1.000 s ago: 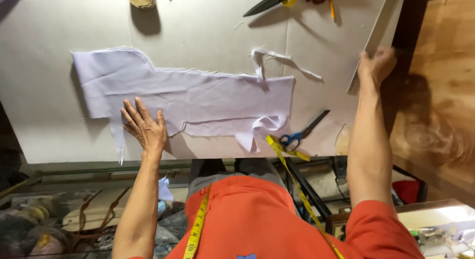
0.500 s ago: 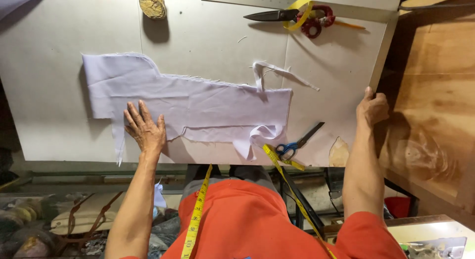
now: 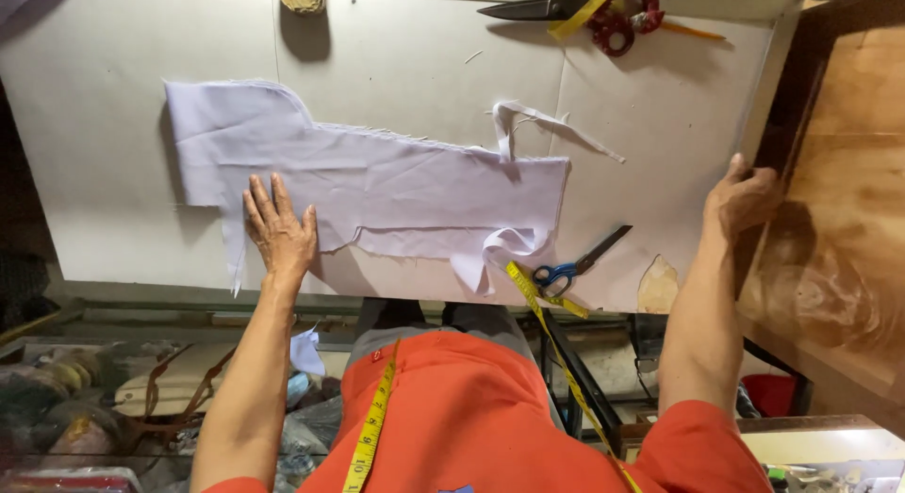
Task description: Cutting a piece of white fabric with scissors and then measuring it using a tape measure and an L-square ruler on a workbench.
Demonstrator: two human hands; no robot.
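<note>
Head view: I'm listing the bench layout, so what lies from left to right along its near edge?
Left hand flat on the white cut fabric piece → blue-handled scissors → tan flat chalk-like piece → right hand at the board's right edge.

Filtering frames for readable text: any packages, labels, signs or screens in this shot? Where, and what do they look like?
No packages, labels, signs or screens clearly in view.
Nearest to it, measuring tape: draped over the orange shirt, a long yellow strip with printed marks too small to make out.
Clutter under the table, lower left: too blurred to tell if any is packaging.
</note>
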